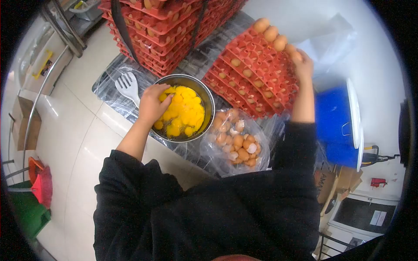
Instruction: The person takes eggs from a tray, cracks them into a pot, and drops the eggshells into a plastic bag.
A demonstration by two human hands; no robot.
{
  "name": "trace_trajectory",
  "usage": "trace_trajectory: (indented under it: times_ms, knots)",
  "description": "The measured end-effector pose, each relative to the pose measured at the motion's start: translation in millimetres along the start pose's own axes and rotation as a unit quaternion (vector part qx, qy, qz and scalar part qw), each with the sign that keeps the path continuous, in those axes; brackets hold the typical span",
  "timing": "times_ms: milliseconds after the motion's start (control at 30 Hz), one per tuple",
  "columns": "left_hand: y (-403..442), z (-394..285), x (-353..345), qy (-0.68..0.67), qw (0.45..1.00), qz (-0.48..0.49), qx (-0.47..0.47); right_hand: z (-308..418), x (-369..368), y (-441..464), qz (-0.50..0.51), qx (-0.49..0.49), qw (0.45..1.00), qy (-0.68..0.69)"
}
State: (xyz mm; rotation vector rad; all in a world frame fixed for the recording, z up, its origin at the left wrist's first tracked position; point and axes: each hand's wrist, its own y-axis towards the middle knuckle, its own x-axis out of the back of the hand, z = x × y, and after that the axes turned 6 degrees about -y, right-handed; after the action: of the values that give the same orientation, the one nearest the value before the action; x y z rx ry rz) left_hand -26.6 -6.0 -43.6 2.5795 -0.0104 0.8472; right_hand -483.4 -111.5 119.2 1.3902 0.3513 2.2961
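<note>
A round metal bowl [210, 114] holds many yellow yolks [185, 108] in clear liquid. My left hand [152, 102] is over the bowl's left rim, fingers bent over the yolks; whether anything is in them is hidden. At the upper right, my right hand [302, 65] is closed round a brown egg [296, 57] at the end of a row of whole eggs [271, 33] on the top red tray [257, 52]. Right of the bowl lies a clear plastic bag [209, 150] full of broken brown shells [238, 140]. A white slotted spatula [127, 87] rests left of the bowl.
A tall strapped stack of red egg trays [152, 35] stands behind the bowl on the plastic-wrapped surface [106, 82]. Blue tubs with white lids [335, 117] are at the right. A metal rack [65, 35], a red broom [42, 188] and a green bin [28, 213] are at the left.
</note>
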Motion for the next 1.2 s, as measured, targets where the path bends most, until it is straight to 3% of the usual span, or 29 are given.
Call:
trace_trajectory:
  times_ms: [67,100,167,200,233,267,300,333,433,467,567,667,767,867,1033,1200]
  knots:
    - [1,-1,-1,0.001,1.000,-0.005,-0.004,29,3,-47,0.054,-0.071,0.971,0.224]
    - [1,-2,-1,-0.001,1.000,-0.006,-0.004,83,5,-91,0.060,-0.144,0.940,0.304]
    - [2,-3,-1,-0.007,1.000,-0.005,-0.005,94,-20,-147,0.183,-0.133,0.894,0.387]
    - [2,-2,-1,-0.007,1.000,-0.007,-0.007,114,-29,-175,0.258,-0.139,0.897,0.331]
    - [1,-2,-2,-0.008,1.000,-0.002,-0.005,95,-64,-208,0.240,-0.037,0.945,0.221]
    - [1,-2,-2,-0.009,1.000,0.001,-0.003,121,-69,-233,0.271,-0.041,0.936,0.222]
    - [2,-2,-1,-0.010,1.000,0.002,-0.003,116,-87,-254,0.224,0.101,0.960,0.135]
    - [2,-3,0,-0.008,1.000,0.000,-0.007,111,-101,-267,0.196,0.181,0.962,0.065]
    - [1,-5,4,-0.005,1.000,-0.006,-0.012,103,-120,-295,0.246,0.152,0.957,0.008]
    - [1,-5,6,-0.004,1.000,-0.006,-0.009,99,-122,-297,0.222,0.158,0.962,0.016]
    - [-1,-7,5,-0.021,1.000,0.008,0.000,117,-108,-285,0.165,0.122,0.974,0.094]
    - [2,-14,2,-0.049,0.996,0.062,-0.041,120,-116,-277,0.276,0.000,0.936,0.217]
    - [-1,-32,2,-0.115,0.979,0.159,-0.058,141,-123,-250,0.419,-0.201,0.793,0.394]
    - [0,-36,3,-0.165,0.963,0.209,-0.048,163,-129,-236,0.467,-0.232,0.733,0.437]
    - [1,-33,8,-0.197,0.949,0.244,0.028,171,-147,-233,0.494,-0.248,0.681,0.481]
    - [-1,-24,8,-0.119,0.963,0.241,-0.025,171,-151,-228,0.532,-0.248,0.656,0.475]
